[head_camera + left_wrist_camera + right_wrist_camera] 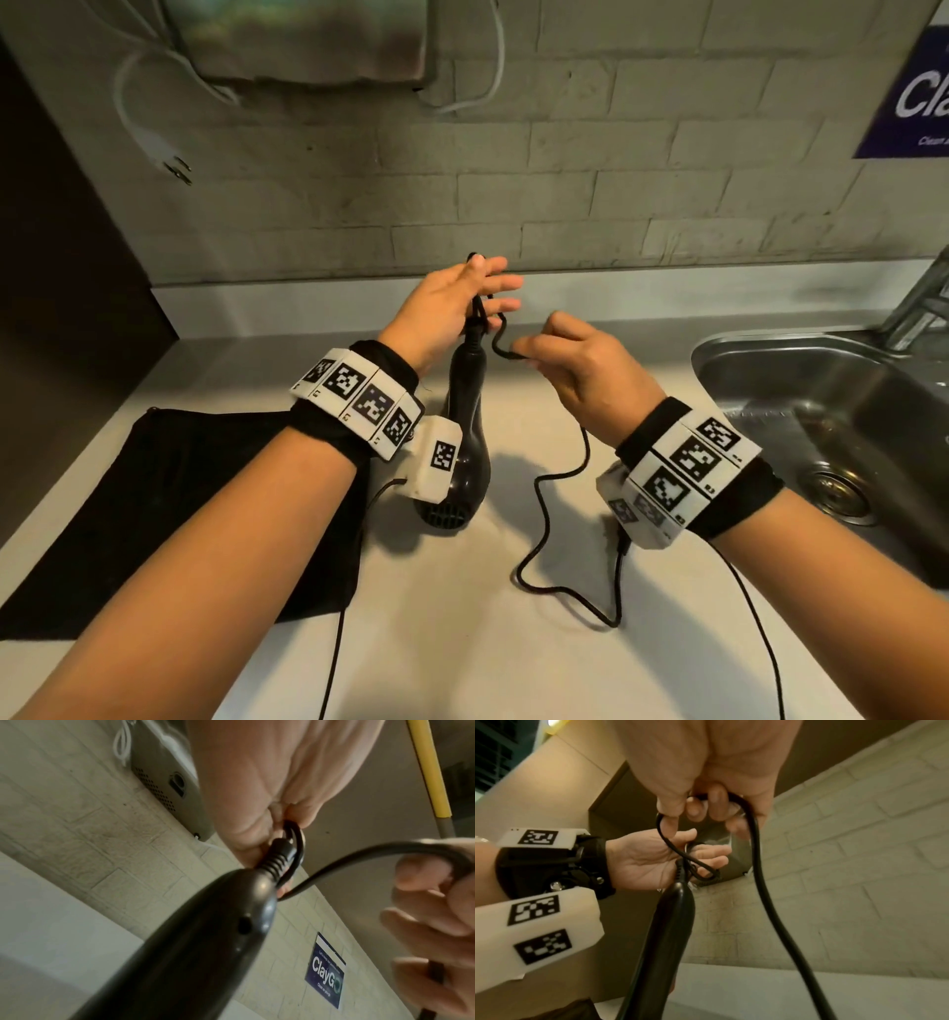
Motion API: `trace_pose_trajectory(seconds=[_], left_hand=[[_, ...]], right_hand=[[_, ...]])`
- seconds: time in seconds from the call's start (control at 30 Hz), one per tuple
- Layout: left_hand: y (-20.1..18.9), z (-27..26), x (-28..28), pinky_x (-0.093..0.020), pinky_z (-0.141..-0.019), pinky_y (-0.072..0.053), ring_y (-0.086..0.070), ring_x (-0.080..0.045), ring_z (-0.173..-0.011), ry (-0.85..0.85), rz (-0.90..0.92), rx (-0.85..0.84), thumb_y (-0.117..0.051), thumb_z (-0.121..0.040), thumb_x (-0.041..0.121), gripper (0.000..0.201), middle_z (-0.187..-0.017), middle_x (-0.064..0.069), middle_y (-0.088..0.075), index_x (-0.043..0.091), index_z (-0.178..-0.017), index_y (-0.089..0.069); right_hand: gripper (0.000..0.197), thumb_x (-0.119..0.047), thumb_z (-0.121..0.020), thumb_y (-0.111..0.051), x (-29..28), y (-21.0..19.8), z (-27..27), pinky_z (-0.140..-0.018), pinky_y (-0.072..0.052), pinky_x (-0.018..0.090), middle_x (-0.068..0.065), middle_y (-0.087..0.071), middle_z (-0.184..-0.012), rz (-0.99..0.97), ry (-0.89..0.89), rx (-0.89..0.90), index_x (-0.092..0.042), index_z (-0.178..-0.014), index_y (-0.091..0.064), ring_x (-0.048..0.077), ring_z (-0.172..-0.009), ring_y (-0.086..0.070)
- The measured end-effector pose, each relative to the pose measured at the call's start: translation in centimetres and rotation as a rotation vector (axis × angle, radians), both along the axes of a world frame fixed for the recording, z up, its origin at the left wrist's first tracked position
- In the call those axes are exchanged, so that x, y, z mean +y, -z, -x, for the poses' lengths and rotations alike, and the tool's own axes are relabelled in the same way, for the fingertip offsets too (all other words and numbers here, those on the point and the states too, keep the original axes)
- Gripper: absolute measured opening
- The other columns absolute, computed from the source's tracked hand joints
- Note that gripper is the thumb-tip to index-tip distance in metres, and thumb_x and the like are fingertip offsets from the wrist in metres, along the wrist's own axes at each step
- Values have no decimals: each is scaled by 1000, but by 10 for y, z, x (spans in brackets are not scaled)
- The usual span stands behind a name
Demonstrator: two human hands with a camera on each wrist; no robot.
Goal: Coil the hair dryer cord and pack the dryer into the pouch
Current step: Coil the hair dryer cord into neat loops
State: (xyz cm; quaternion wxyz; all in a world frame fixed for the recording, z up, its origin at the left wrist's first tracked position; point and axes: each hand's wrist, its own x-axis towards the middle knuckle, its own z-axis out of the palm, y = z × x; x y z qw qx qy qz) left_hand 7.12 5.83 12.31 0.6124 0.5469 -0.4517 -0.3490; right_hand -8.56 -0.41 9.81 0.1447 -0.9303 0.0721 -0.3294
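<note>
The black hair dryer stands on the white counter with its handle pointing up. My left hand holds small loops of the black cord at the top of the handle, pinching them between thumb and fingers. In the left wrist view, the left hand pinches the loop just above the dryer. My right hand pinches the cord a short way to the right, seen also in the right wrist view. The rest of the cord hangs down and snakes across the counter. The black pouch lies flat at the left.
A steel sink with a faucet is set in the counter at the right. A brick wall runs behind, with a grey box, a dangling white plug and a blue sign.
</note>
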Motion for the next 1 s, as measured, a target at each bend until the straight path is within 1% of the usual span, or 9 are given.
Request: trace_pose_trajectory(seconds=[0.1, 0.23, 0.4, 0.5, 0.57, 0.67, 0.73, 0.87, 1.0], left_hand=[[2, -9, 1, -17, -64, -51, -68, -6, -75, -47, 36, 48, -25, -100, 28, 43, -107, -3, -63, 4, -131, -41], [6, -9, 1, -18, -72, -53, -69, -4, -76, -17, 31, 14, -22, -99, 30, 45, -103, 5, -64, 7, -136, -35], [4, 4, -1, -13, -62, -48, -62, 0, -68, 65, 17, -44, -17, -100, 24, 45, -91, 6, -63, 2, -134, -38], [1, 10, -3, -21, -63, -42, -55, -1, -55, 57, -29, -126, -11, -100, 29, 58, -54, 10, -64, -6, -110, -55], [1, 14, -4, -20, -55, -41, -48, -4, -42, 91, -55, -175, -1, -97, 40, 69, -42, 5, -57, 6, -76, -57], [1, 18, -4, -24, -55, -39, -36, -7, -36, 144, -76, -152, 3, -94, 49, 78, -33, 3, -42, 18, -55, -57], [-1, 18, -4, -23, -53, -39, -32, -7, -34, 156, -94, -108, 1, -94, 48, 81, -28, 4, -36, 20, -51, -61], [-1, 14, -5, -21, -48, -39, -27, -6, -30, 202, -121, -35, -10, -96, 49, 78, -25, 6, -27, 11, -50, -62], [1, 13, -5, -20, -42, -33, -24, -5, -27, 182, -110, 46, -23, -97, 44, 63, -27, 8, -27, 14, -48, -51]], right_hand=[[35, -27, -88, -35, 0, -1, -3, -50, -48, 38, 12, -53, -73, 139, 15, 101, -14, -97, -67, 30, -63, -54], [32, -27, -85, -39, 1, 3, -10, -52, -48, 40, 9, -56, -70, 239, -22, 140, -19, -94, -68, 29, -63, -53], [32, -19, -85, -37, 0, -12, -21, -66, -47, 39, 4, -60, -98, 99, -22, -39, -11, -96, -67, 28, -75, -51], [25, -17, -86, -40, -6, -22, -26, -72, -44, 36, 9, -56, -88, -35, 36, -128, -6, -95, -61, 27, -76, -53], [19, -15, -88, -44, -10, -28, -30, -72, -37, 24, 6, -52, -85, -127, 85, -170, -3, -94, -58, 19, -77, -49], [16, -13, -87, -49, -16, -34, -33, -67, -34, 7, 9, -52, -89, -236, 146, -196, -3, -95, -58, 9, -75, -47], [15, -14, -88, -52, -20, -37, -33, -69, -32, -3, 4, -49, -89, -287, 180, -186, -3, -94, -61, 1, -74, -44], [17, -14, -91, -49, -28, -38, -28, -58, -34, 11, -8, -50, -62, -432, 129, -69, -8, -84, -63, -3, -56, -46], [24, -8, -94, -39, -30, -24, -22, -51, -33, 10, -8, -50, -61, -592, 36, -33, -17, -82, -58, -6, -45, -43]])
